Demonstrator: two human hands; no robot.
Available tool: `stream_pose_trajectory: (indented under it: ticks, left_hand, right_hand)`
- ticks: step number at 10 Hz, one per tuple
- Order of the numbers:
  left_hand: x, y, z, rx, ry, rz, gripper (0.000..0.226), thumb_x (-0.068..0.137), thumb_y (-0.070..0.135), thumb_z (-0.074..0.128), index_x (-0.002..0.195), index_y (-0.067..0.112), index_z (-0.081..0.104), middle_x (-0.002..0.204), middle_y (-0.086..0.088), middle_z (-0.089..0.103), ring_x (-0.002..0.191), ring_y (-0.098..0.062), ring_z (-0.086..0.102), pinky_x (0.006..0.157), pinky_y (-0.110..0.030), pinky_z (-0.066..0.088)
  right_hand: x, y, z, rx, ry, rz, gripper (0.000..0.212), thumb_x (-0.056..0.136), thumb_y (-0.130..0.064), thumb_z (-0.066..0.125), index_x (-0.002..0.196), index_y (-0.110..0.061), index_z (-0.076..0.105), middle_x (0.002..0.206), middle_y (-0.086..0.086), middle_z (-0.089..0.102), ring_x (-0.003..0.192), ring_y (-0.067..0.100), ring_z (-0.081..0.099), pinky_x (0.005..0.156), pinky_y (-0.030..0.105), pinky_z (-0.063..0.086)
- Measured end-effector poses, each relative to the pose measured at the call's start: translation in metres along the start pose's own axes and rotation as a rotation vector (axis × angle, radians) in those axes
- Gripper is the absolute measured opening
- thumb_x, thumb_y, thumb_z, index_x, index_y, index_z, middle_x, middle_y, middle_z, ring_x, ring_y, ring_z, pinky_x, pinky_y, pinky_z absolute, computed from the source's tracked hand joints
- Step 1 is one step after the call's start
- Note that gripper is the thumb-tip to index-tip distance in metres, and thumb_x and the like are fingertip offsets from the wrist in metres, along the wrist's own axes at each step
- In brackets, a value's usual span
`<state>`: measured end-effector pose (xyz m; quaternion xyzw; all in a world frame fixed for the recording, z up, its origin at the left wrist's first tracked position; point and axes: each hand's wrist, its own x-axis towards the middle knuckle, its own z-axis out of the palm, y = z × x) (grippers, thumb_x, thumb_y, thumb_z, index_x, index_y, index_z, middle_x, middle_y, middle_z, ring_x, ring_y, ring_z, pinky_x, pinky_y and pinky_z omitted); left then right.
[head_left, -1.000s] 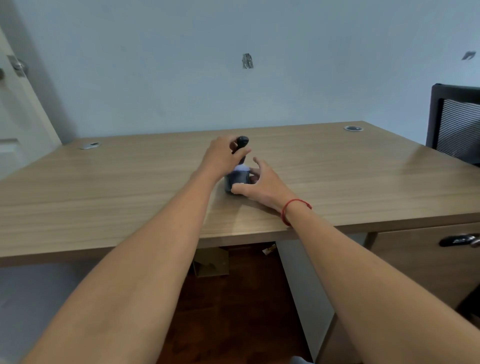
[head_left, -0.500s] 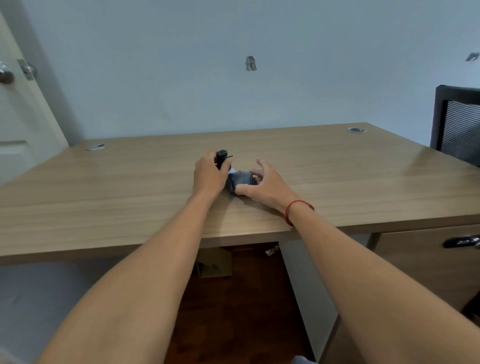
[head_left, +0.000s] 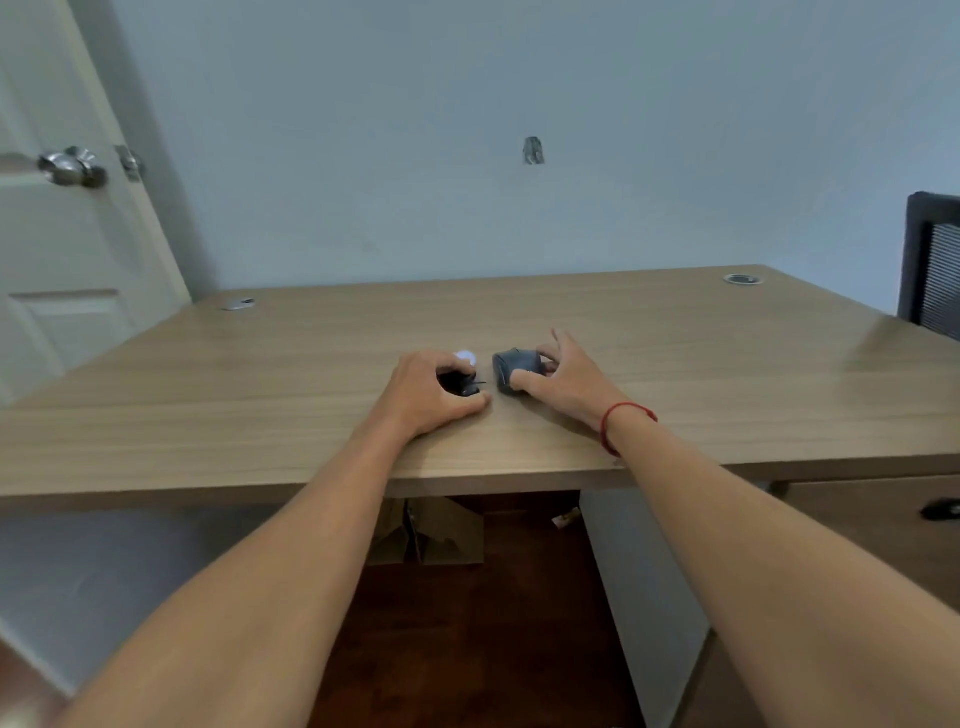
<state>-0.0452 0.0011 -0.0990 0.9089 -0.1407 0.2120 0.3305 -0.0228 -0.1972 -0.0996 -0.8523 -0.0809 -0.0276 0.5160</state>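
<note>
**Two hands, two small objects near the desk's front edge**

Pale blue wall (head_left: 467, 104) backs a wood-grain desk (head_left: 260, 405) that fills the width of the view, with a white door (head_left: 62, 260) and its metal knob (head_left: 72, 166) at the left and a black mesh chair (head_left: 932, 270) beyond the desk's right edge. Two cable grommets sit near the back edge, one toward the back left corner (head_left: 238, 304) and one toward the back right corner (head_left: 743, 279).

Both hands rest on the desk a little in from the front edge, about midway along it. The left hand (head_left: 431, 395) is curled over a small black object (head_left: 457, 384) with a pale rounded tip showing past the knuckles; its fingers wrap the thing and its thumb lies on the wood. Just beside it, apart by a narrow strip of desk, the right hand (head_left: 566, 384) pinches a dark grey cap-like piece (head_left: 511, 371) between thumb and fingers, the piece standing on the surface. A red string bracelet (head_left: 621, 421) circles the right wrist.

Bare wood stretches to either side of the hands toward both ends and back to the wall. Below the front edge are a dark wooden floor (head_left: 467, 649), folded cardboard (head_left: 431, 530), and a drawer front (head_left: 883, 530) at the right.
</note>
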Motion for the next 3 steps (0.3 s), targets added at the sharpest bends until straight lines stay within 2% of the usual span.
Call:
stream_pose_trajectory:
  ticks: [1, 2, 3]
  left_hand:
    - [0.002, -0.001, 0.001, -0.006, -0.026, -0.015, 0.040, 0.062, 0.035, 0.082, 0.097, 0.019, 0.074, 0.100, 0.001, 0.074, 0.094, -0.010, 0.066, 0.090, -0.030, 0.053]
    - [-0.001, 0.003, -0.001, -0.014, 0.002, 0.003, 0.049, 0.060, 0.040, 0.083, 0.105, 0.021, 0.072, 0.110, 0.003, 0.072, 0.105, -0.005, 0.062, 0.090, -0.018, 0.046]
    - [-0.009, 0.006, -0.006, -0.036, 0.040, -0.079, 0.087, 0.055, 0.057, 0.081, 0.131, 0.023, 0.054, 0.137, 0.002, 0.056, 0.127, -0.009, 0.047, 0.105, -0.025, 0.037]
  right_hand:
    - [0.002, -0.001, -0.003, 0.000, -0.011, 0.030, 0.110, 0.072, -0.036, 0.075, 0.156, -0.011, 0.008, 0.151, 0.008, 0.044, 0.132, 0.021, 0.048, 0.113, 0.038, 0.037]
    - [0.003, 0.001, -0.003, 0.047, -0.019, 0.036, 0.110, 0.073, -0.039, 0.073, 0.157, -0.015, 0.005, 0.158, 0.009, 0.034, 0.140, 0.023, 0.039, 0.115, 0.037, 0.033]
    - [-0.007, -0.001, -0.007, 0.097, -0.011, 0.078, 0.106, 0.074, -0.048, 0.067, 0.157, -0.019, 0.006, 0.163, 0.007, 0.022, 0.146, 0.024, 0.029, 0.111, 0.037, 0.028]
